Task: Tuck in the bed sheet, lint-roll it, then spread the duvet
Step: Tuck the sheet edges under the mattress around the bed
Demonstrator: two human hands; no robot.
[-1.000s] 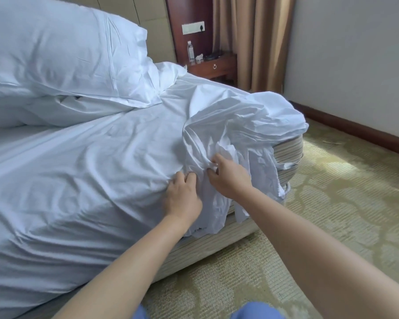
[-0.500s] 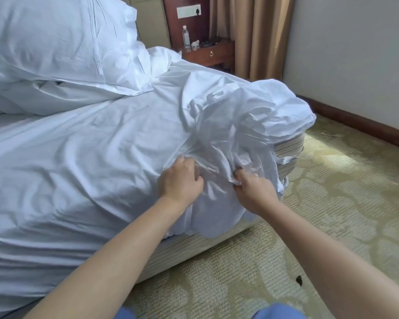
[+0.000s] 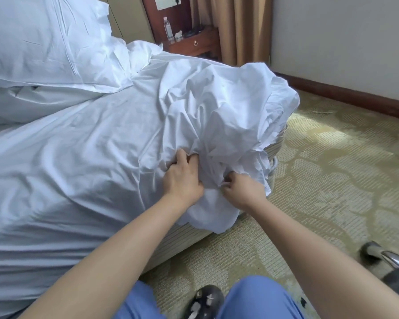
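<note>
A white bed sheet (image 3: 83, 162) covers the mattress and is bunched into a loose crumpled heap at the bed's near corner. My left hand (image 3: 182, 178) grips a fold of the sheet at the mattress edge. Just to its right, my right hand (image 3: 242, 192) pinches the hanging part of the same bunched sheet. A white duvet and pillows (image 3: 44, 49) are piled at the head of the bed, upper left. The striped side of the bed base (image 3: 184, 238) shows below the hanging cloth. No lint roller is in view.
A wooden nightstand (image 3: 194, 40) with a water bottle (image 3: 168, 27) stands beyond the bed beside tan curtains (image 3: 235, 28). Patterned carpet (image 3: 332, 180) lies to the right, up to the wall. A chrome chair leg (image 3: 392, 261) sits at the lower right. My blue trousers and a shoe show at the bottom.
Both hands have shifted lower along the bunched sheet at the corner and regripped it. The camera has tilted down, bringing my legs and the chair leg into view.
</note>
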